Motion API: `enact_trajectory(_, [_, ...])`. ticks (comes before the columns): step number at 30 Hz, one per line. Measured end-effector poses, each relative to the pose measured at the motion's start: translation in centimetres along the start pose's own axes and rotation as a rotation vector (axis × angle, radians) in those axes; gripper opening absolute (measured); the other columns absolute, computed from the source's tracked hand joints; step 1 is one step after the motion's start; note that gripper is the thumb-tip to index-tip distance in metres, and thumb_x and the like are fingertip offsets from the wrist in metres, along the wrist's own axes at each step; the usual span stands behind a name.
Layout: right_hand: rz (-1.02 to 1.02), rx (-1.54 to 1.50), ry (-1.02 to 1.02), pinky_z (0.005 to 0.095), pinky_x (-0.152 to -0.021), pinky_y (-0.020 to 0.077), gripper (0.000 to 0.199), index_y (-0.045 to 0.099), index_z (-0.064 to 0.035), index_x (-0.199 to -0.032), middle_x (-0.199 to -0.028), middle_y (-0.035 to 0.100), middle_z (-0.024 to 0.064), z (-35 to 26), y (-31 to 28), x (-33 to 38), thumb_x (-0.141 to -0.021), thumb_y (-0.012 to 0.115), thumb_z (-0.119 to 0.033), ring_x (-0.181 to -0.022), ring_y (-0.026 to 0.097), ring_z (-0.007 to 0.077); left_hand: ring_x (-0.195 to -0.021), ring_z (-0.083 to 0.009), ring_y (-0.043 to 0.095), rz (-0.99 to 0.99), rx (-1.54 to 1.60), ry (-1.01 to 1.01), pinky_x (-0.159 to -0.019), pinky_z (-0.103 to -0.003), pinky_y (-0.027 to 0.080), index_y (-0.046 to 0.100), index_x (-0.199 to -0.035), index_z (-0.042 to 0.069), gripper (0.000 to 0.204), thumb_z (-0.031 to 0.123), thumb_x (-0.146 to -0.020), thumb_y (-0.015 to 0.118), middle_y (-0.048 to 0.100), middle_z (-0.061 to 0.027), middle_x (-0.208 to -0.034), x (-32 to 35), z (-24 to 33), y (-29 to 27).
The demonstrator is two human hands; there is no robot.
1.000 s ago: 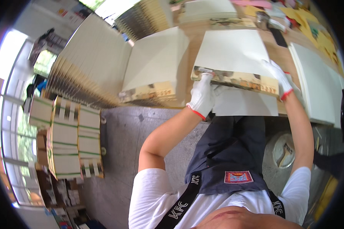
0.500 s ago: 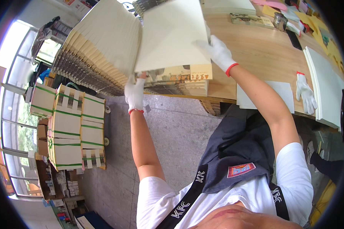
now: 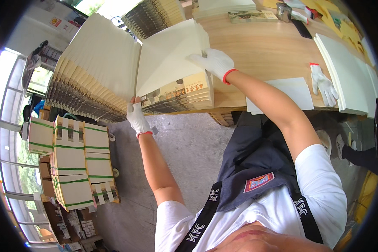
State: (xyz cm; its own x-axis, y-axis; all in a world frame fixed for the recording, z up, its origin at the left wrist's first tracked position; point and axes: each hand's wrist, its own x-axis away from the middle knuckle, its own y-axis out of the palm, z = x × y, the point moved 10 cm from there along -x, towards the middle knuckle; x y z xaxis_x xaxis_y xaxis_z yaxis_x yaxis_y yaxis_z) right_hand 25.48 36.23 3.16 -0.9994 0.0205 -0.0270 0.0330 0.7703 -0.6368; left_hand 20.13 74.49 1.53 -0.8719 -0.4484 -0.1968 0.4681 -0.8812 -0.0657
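Observation:
My left hand [image 3: 137, 118], in a white knit glove with a red cuff and bare fingertips showing, is at the near table edge. Its fingers are pressed together where a fanned stack of book blocks [image 3: 97, 63] meets a lower stack of printed covers [image 3: 188, 87]; whatever is between them is hidden. A blank white sheet [image 3: 168, 54] lies over the lower stack, its near edge slanting so the printed cover shows beneath. My right hand [image 3: 216, 64], gloved likewise, rests on the sheet's right side with its fingers stretched out to the left.
On the wooden table [image 3: 243, 54] are loose white sheets [image 3: 281, 94], a spare glove [image 3: 322, 85], a tall paper stack [image 3: 340, 71], a black phone [image 3: 301, 28] and a metal cup [image 3: 284, 11]. Green-strapped bundles [image 3: 71, 159] stand on the left. A person's shoe [image 3: 340, 146] shows at right.
The view has shifted, so the table things appear farther left. My right hand has moved further in over the sheet. My left hand remains at the near edge between the stacks.

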Motion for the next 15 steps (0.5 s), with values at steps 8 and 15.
enact_trajectory(8, [0.187,-0.023,-0.241,0.0489,-0.070,0.0497,0.054,0.052,-0.0161,-0.123,-0.083,0.069,0.0173,2.1,-7.4,8.8,-0.096,0.049,-0.062,-0.079,0.068,0.0375,-0.131,-0.0287,0.044,0.430,0.082,0.556,-0.113,-0.043,0.033,0.043,-0.143,0.001,0.048,0.020,-0.101,0.052,0.045,-0.0165,-0.144,13.4,4.0,3.6])
enact_trajectory(15, [0.025,-0.047,-0.043,0.0444,-0.079,0.0519,0.050,0.057,-0.0117,-0.123,-0.098,0.071,0.0145,12.8,-11.5,22.4,-0.096,0.054,-0.054,-0.089,0.069,0.0349,-0.131,-0.0324,0.046,-0.653,0.318,0.544,-0.113,-0.052,0.036,0.039,-0.144,-0.002,0.067,0.038,-0.097,0.063,0.040,-0.0181,-0.149,30.6,11.9,29.0])
